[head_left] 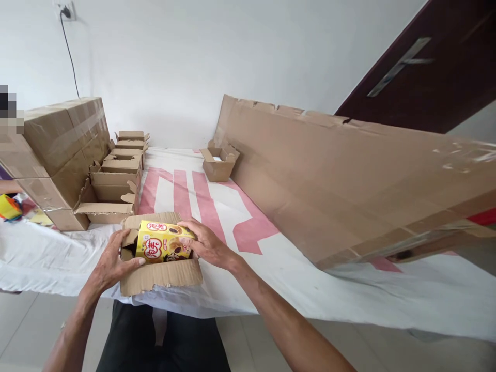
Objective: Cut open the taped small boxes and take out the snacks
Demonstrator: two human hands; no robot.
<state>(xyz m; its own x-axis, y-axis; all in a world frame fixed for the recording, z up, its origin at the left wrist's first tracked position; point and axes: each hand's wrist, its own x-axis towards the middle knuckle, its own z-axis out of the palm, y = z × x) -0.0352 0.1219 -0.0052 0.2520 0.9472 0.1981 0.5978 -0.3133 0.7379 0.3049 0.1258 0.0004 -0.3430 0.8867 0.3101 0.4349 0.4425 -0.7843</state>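
A small cardboard box (170, 275) with its flaps folded out lies near the table's front edge. In it sits a yellow snack box (157, 242) with red lettering and pictures of round biscuits. My left hand (110, 261) grips the cardboard box at its left end, thumb reaching over toward the snack box. My right hand (207, 244) holds the snack box by its right end, with fingers on top and thumb on the front face. Parts of the snack box's lower side are hidden inside the cardboard.
Several opened cardboard boxes (110, 207) stand in a row at the left, beside stacked taped cartons (67, 137). Another small open box (219, 168) stands farther back. A large cardboard sheet (310, 181) leans along the right. White-and-pink cloth (180, 188) covers the table.
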